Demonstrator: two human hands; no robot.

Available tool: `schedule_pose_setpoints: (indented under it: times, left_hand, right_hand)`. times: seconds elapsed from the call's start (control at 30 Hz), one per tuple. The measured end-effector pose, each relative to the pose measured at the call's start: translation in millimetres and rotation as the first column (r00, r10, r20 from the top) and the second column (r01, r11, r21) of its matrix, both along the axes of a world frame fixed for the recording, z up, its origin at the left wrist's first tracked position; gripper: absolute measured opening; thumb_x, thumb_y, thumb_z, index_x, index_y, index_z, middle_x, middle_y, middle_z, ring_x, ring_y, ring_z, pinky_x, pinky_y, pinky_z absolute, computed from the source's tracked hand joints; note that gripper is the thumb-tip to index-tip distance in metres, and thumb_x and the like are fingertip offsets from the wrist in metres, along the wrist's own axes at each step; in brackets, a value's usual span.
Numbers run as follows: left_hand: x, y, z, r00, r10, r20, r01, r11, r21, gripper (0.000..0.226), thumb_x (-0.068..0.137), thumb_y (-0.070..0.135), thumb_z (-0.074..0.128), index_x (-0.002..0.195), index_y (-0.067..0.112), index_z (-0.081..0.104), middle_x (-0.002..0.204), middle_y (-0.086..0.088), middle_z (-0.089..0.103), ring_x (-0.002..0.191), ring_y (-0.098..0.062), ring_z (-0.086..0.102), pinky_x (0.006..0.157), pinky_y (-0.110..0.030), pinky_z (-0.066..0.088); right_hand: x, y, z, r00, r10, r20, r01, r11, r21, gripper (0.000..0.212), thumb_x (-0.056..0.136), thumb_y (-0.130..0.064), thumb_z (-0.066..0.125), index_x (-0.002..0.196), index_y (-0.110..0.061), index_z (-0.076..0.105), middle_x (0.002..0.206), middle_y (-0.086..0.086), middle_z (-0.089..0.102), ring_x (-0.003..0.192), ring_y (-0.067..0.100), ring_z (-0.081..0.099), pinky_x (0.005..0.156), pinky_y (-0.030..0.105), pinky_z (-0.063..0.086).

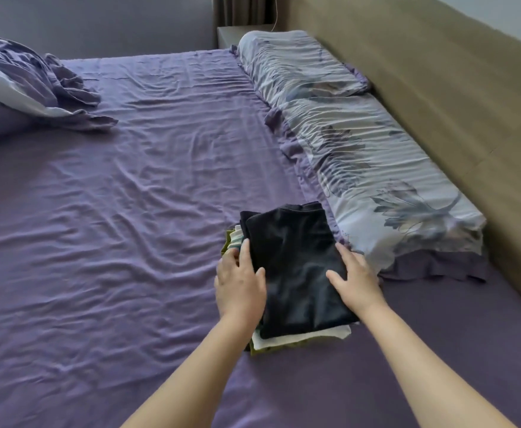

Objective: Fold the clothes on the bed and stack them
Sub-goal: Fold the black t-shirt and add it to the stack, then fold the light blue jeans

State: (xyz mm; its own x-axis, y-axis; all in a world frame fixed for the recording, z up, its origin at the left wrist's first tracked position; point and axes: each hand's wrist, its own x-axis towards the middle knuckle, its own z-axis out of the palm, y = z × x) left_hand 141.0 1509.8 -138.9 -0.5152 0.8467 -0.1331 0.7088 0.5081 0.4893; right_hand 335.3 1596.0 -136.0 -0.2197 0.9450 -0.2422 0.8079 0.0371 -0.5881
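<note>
A stack of folded clothes (pixel 296 273) lies on the purple bed sheet (pixel 129 211), beside the near pillow. A dark navy folded garment is on top; white and olive-green layers (pixel 284 342) show beneath it at the near and left edges. My left hand (pixel 240 287) rests against the stack's left side, thumb on the navy garment and fingertips tucked at the edge of the lower layers. My right hand (pixel 356 281) lies flat with spread fingers on the right edge of the navy garment.
Two floral pillows (pixel 361 156) line the right side along a brown headboard (pixel 453 103). A crumpled purple duvet (pixel 21 88) sits at the far left. A bedside unit (pixel 237 34) stands at the far end.
</note>
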Motion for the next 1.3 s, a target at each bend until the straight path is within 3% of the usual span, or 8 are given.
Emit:
schedule_pose_setpoints:
  times: [0.1, 0.2, 0.5, 0.67, 0.77, 0.87, 1.2, 1.3]
  left_hand:
    - [8, 4, -8, 0.897, -0.362, -0.254, 0.362, 0.931, -0.047, 0.067, 0.095, 0.053, 0.038, 0.152, 0.036, 0.005, 0.161, 0.002, -0.003, 0.147, -0.021, -0.01, 0.118, -0.043, -0.003]
    - [3, 17, -20, 0.846, -0.476, -0.239, 0.429, 0.875, -0.225, 0.08, 0.089, 0.07, 0.029, 0.151, 0.034, -0.006, 0.158, 0.003, -0.022, 0.142, -0.021, -0.028, 0.114, -0.05, -0.017]
    - [-16, 30, -37, 0.879, -0.476, -0.021, 0.417, 0.789, -0.451, 0.103, 0.076, 0.082, 0.038, 0.15, 0.032, -0.012, 0.155, 0.002, -0.03, 0.143, -0.021, -0.027, 0.116, -0.054, -0.005]
    - [-16, 13, -14, 0.881, -0.47, -0.054, 0.419, 0.828, -0.372, 0.084, 0.086, 0.067, 0.043, 0.152, 0.031, 0.007, 0.161, 0.001, -0.011, 0.148, -0.026, -0.005, 0.118, -0.05, 0.007]
    - [-21, -30, -6, 0.923, -0.385, 0.002, 0.362, 0.864, -0.351, 0.074, 0.088, 0.065, 0.039, 0.15, 0.03, 0.019, 0.157, -0.002, 0.022, 0.138, -0.027, 0.032, 0.113, -0.046, 0.023]
    - [-37, -85, 5, 0.961, -0.275, 0.02, 0.259, 0.874, -0.41, 0.062, 0.088, 0.059, 0.041, 0.141, 0.027, 0.035, 0.133, -0.003, 0.056, 0.125, -0.025, 0.048, 0.105, -0.042, 0.031]
    - [-110, -267, 63, 0.991, 0.097, 0.094, -0.03, 0.837, -0.546, 0.048, 0.091, 0.053, 0.044, 0.129, 0.026, 0.051, 0.133, -0.001, 0.055, 0.124, -0.022, 0.051, 0.097, -0.033, 0.041]
    - [-133, -321, 88, 0.981, 0.174, 0.084, -0.103, 0.837, -0.537, 0.046, 0.091, 0.052, 0.045, 0.129, 0.027, 0.052, 0.133, 0.001, 0.056, 0.124, -0.02, 0.051, 0.095, -0.032, 0.042]
  right_hand:
    - [-1, -12, -16, 0.989, 0.125, 0.083, -0.131, 0.989, 0.067, 0.063, 0.092, -0.033, 0.058, 0.148, -0.028, 0.028, 0.156, 0.005, 0.019, 0.141, 0.022, 0.016, 0.113, 0.033, 0.018]
    - [0, -13, -26, 0.977, 0.155, 0.145, -0.16, 0.987, 0.022, 0.068, 0.092, -0.048, 0.05, 0.15, -0.033, 0.017, 0.16, 0.0, 0.003, 0.145, 0.017, 0.003, 0.115, 0.037, 0.015]
    - [-11, -8, -36, 0.866, 0.193, 0.462, -0.116, 0.975, -0.191, 0.073, 0.089, -0.071, 0.023, 0.148, -0.043, -0.009, 0.159, 0.003, -0.011, 0.146, 0.027, -0.001, 0.113, 0.047, 0.018]
    - [-32, -22, -10, 0.798, 0.161, 0.581, -0.182, 0.983, -0.022, 0.065, 0.095, -0.055, 0.034, 0.15, -0.028, 0.014, 0.159, 0.008, -0.008, 0.146, 0.027, -0.006, 0.115, 0.05, 0.013]
    - [-47, -52, 1, 0.809, 0.243, 0.535, -0.333, 0.94, 0.076, 0.054, 0.097, -0.048, 0.037, 0.146, -0.026, 0.03, 0.16, 0.003, 0.004, 0.147, 0.021, -0.001, 0.116, 0.047, 0.009]
    - [-68, -96, 10, 0.81, 0.373, 0.453, -0.447, 0.892, 0.065, 0.051, 0.098, -0.044, 0.037, 0.146, -0.027, 0.03, 0.159, -0.002, 0.01, 0.147, 0.015, 0.004, 0.116, 0.044, 0.006]
    - [-165, -236, 56, 0.709, 0.626, 0.325, -0.655, 0.755, -0.026, 0.063, 0.097, -0.046, 0.039, 0.151, -0.028, 0.011, 0.146, -0.014, 0.036, 0.134, 0.006, 0.035, 0.114, 0.032, 0.017]
    - [-198, -281, 81, 0.66, 0.665, 0.349, -0.711, 0.704, 0.004, 0.067, 0.091, -0.047, 0.052, 0.148, -0.019, 0.029, 0.137, -0.006, 0.05, 0.125, 0.01, 0.049, 0.11, 0.035, 0.03]
